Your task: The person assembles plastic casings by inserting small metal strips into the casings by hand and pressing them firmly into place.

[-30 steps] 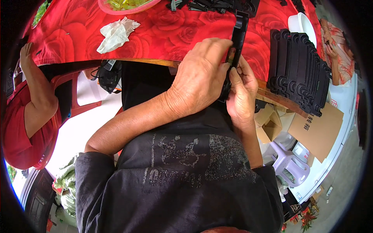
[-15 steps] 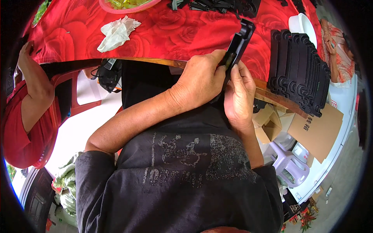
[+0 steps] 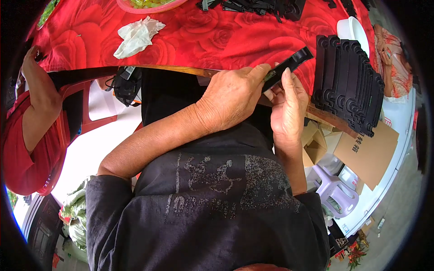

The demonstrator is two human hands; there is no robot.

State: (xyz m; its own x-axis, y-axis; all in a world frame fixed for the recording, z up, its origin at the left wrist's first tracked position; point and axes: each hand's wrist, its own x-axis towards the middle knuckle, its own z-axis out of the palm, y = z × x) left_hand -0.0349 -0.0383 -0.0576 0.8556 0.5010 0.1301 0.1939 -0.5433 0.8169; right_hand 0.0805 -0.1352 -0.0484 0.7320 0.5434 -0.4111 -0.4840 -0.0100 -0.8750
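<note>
A long black plastic part (image 3: 289,67) is held between my two hands near the table's front edge, its far end pointing up and to the right. My left hand (image 3: 237,95) is closed around its lower end, thumb and fingers pressed on it. My right hand (image 3: 289,104) grips it from the right side, thumb against the part and fingers beneath. The lower end is hidden behind my left hand. Just right of my hands, a row of similar black plastic parts (image 3: 346,83) stands close together at the table's edge.
The table wears a red rose-patterned cloth (image 3: 194,40). On it are a crumpled white tissue (image 3: 138,38), a pink-rimmed bowl (image 3: 156,9) of yellowish pieces, loose black parts (image 3: 262,7) and a white bowl (image 3: 352,31). A cardboard box (image 3: 368,156) and lilac stool (image 3: 337,192) stand lower right. People sit at both sides.
The black part has tilted from steep to flatter, its far end coming down and rightward. My right hand has shifted slightly right, still on the part; my left hand has turned with it.
</note>
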